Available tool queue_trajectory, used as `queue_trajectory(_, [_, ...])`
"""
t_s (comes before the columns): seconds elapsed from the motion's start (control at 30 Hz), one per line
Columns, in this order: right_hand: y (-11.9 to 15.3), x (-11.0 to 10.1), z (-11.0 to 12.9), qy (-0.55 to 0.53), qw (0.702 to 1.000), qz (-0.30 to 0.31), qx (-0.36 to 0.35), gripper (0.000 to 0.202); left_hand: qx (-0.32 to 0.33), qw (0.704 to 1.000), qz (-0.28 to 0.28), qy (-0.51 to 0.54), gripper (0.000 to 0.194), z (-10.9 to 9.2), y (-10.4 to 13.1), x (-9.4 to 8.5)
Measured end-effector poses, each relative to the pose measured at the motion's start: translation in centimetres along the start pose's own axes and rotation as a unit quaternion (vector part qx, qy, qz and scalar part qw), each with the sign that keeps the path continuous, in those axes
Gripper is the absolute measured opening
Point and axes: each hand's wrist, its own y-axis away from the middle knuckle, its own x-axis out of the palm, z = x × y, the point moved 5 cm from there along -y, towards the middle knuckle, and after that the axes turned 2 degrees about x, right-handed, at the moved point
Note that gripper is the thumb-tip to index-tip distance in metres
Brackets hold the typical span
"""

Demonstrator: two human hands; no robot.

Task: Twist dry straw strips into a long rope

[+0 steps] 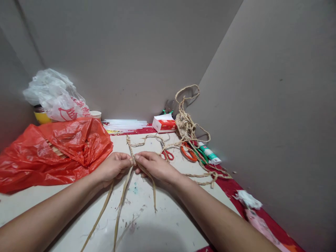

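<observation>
Both hands meet at the lower end of a braided straw cord (132,151) above the white board. My left hand (117,167) pinches the braid from the left, and a loose strand hangs below it. My right hand (152,166) pinches it from the right, its thumb and forefinger close to the left fingertips. Long flat strands (122,197) trail down from between the hands toward the front edge. From its upper end the cord runs right to a tangled bundle of braided rope (186,124).
An orange-red plastic bag (76,140) lies left, with a white bag (56,94) behind it. Clear sticks (126,124), a red-and-white box (164,124), scissors (188,153) and a green-and-white tube (210,154) lie along the back and right. Grey walls surround the white board (157,224).
</observation>
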Motion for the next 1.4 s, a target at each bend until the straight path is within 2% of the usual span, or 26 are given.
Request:
queue_trajectory(0.03, [-0.2, 0.7, -0.6, -0.03, 0.998, 0.04, 0.036, 0.028, 0.001, 1.0, 0.002, -0.003, 0.02, 0.0, 0.0, 0.0])
queue_trajectory(0.1, [-0.3, 1.4, -1.4, -0.057, 0.992, 0.078, 0.079, 0.034, 0.006, 1.0, 0.006, -0.021, 0.018, 0.0, -0.1, 0.0])
queue_trajectory(0.2, [-0.4, 1.1, -1.5, -0.03, 0.993, 0.082, 0.076, 0.034, 0.014, 0.998, 0.015, -0.067, 0.017, 0.1, -0.2, 0.1])
queue_trajectory(0.3, [-0.5, 0.7, -1.4, -0.007, 0.992, 0.094, 0.08, 0.031, 0.046, 0.992, -0.004, -0.116, 0.018, 0.1, -0.4, -0.2])
queue_trajectory(0.43, [-0.6, 1.0, -1.7, -0.069, 0.989, 0.086, 0.1, 0.026, 0.088, 0.973, -0.02, -0.21, 0.018, -0.1, -0.5, -0.5])
queue_trajectory(0.5, [-0.7, 1.2, -2.0, -0.096, 0.988, 0.065, 0.1, 0.024, 0.076, 0.972, -0.01, -0.222, 0.018, -0.1, -0.4, -0.4])
queue_trajectory(0.6, [-0.8, 1.6, -2.4, -0.116, 0.988, 0.036, 0.093, 0.022, 0.013, 0.984, 0.027, -0.177, 0.02, 0.1, -0.1, 0.0])
queue_trajectory(0.67, [-0.7, 1.9, -2.5, -0.143, 0.985, 0.036, 0.092, 0.021, -0.021, 0.989, 0.049, -0.141, 0.018, 0.4, 0.3, 0.5])
queue_trajectory(0.77, [-0.4, 2.4, -2.5, -0.192, 0.975, 0.057, 0.098, 0.029, -0.027, 0.989, 0.062, -0.133, 0.016, 0.7, 0.7, 1.2])
queue_trajectory(0.97, [-0.1, 3.0, -2.1, -0.196, 0.974, 0.087, 0.077, 0.028, -0.011, 0.977, 0.009, -0.214, 0.014, 0.7, 1.4, 2.1])
queue_trajectory(1.13, [-0.2, 2.4, -2.2, -0.221, 0.969, 0.071, 0.087, 0.021, -0.03, 0.967, 0.038, -0.252, 0.023, -0.4, 1.7, 1.8])
queue_trajectory(1.2, [-0.1, 2.3, -2.0, -0.236, 0.965, 0.085, 0.079, 0.019, -0.003, 0.955, -0.021, -0.294, 0.024, -1.4, 1.4, 0.7])
queue_trajectory(1.27, [-0.1, 2.2, -1.9, -0.247, 0.961, 0.102, 0.074, 0.015, 0.064, 0.938, -0.105, -0.325, 0.024, -2.4, 1.0, -0.5])
queue_trajectory(1.3, [-0.1, 2.2, -1.9, -0.249, 0.96, 0.109, 0.07, 0.013, 0.09, 0.937, -0.125, -0.313, 0.024, -2.4, 0.8, -0.7])
queue_trajectory(1.33, [-0.1, 2.2, -2.0, -0.246, 0.96, 0.113, 0.067, 0.013, 0.095, 0.947, -0.121, -0.281, 0.025, -2.1, 0.6, -0.8])
queue_trajectory(1.4, [-0.2, 2.1, -2.1, -0.237, 0.962, 0.116, 0.068, 0.014, 0.052, 0.977, -0.063, -0.199, 0.023, -0.4, -0.1, -0.4])
